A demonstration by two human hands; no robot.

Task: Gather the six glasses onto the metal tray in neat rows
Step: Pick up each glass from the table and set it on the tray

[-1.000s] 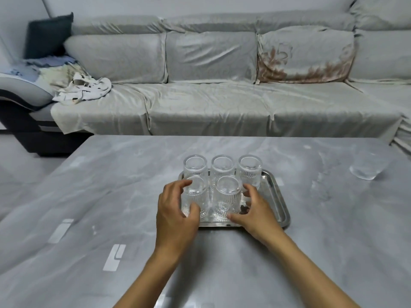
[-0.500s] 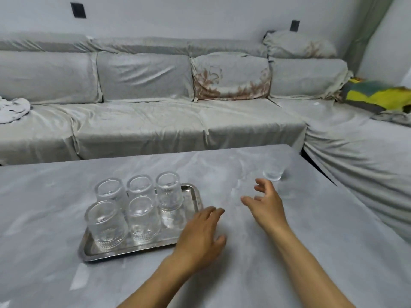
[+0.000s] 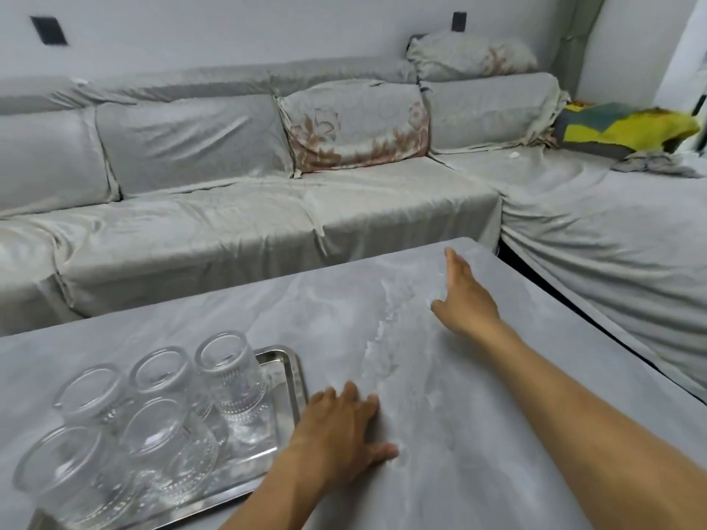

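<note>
A metal tray [image 3: 296, 380] sits on the grey table at the lower left. Several clear ribbed glasses [image 3: 229, 376] stand on it: three in the back row, two in the front row, and the front right spot bare. My left hand [image 3: 344, 426] lies flat on the table just right of the tray, holding nothing. My right hand [image 3: 461, 296] is stretched toward the table's far right corner, thumb and fingers spread. Only a faint glassy glint shows at its palm, so I cannot make out a glass there.
The marbled grey table [image 3: 421, 395] ends close beyond my right hand. A covered grey sofa [image 3: 245, 223] wraps around the back and right side. A yellow and grey cushion [image 3: 627, 128] lies at the far right.
Both hands left the glasses on the tray. My view swung right. My right hand reached out to the far right corner, and my left hand settled beside the tray.
</note>
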